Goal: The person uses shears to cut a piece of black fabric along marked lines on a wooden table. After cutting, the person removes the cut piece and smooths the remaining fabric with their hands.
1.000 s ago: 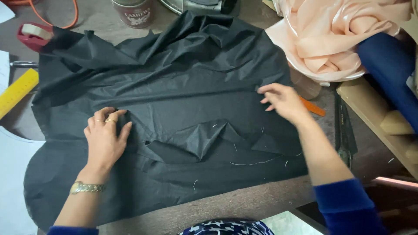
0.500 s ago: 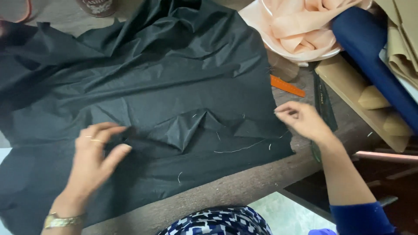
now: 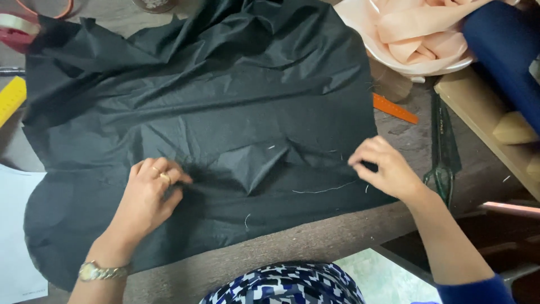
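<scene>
Head cam: L hand (image 3: 147, 198) & R hand (image 3: 383, 168) both pinching black fabric (image 3: 225, 112).

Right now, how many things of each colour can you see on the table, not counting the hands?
Black: 1, the black cloth
Peach: 1, the peach fabric
Orange: 1, the orange ruler
Yellow: 1, the yellow ruler
Blue: 1, the blue roll
Clear green: 1, the green ruler
Total: 6

Black fabric (image 3: 214, 107) covers, seemingly, brown table (image 3: 315, 239).
</scene>
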